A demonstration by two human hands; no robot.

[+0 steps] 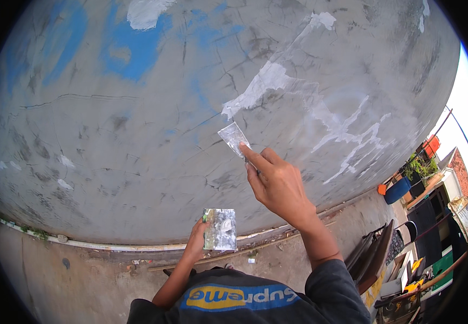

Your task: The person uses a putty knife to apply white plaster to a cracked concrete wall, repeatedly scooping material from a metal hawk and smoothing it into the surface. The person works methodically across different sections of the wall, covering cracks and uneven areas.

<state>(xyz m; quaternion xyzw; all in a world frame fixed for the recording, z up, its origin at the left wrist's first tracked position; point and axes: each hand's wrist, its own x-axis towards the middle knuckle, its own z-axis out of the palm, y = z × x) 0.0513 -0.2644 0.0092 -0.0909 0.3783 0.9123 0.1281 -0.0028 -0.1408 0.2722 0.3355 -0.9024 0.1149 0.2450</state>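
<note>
In front of me rises a grey plastered wall (153,129) with cracks and blue paint stains. White filler (266,83) is spread along some of its cracks. My right hand (280,183) is closed on a putty knife (234,136), its index finger stretched along the blade. The blade's edge is close to the wall just below the white filler; whether it touches, I cannot tell. Lower down, my left hand (197,237) grips a small rectangular board (220,237), smeared with grey and white, with a dab of white filler on it.
A white pipe (120,247) runs along the wall's foot above a concrete floor (99,281). To the right stand stacked brown chairs (377,254), a blue barrel (397,190), a green potted plant (418,167) and assorted clutter. A thin wooden strip (190,263) lies near the pipe.
</note>
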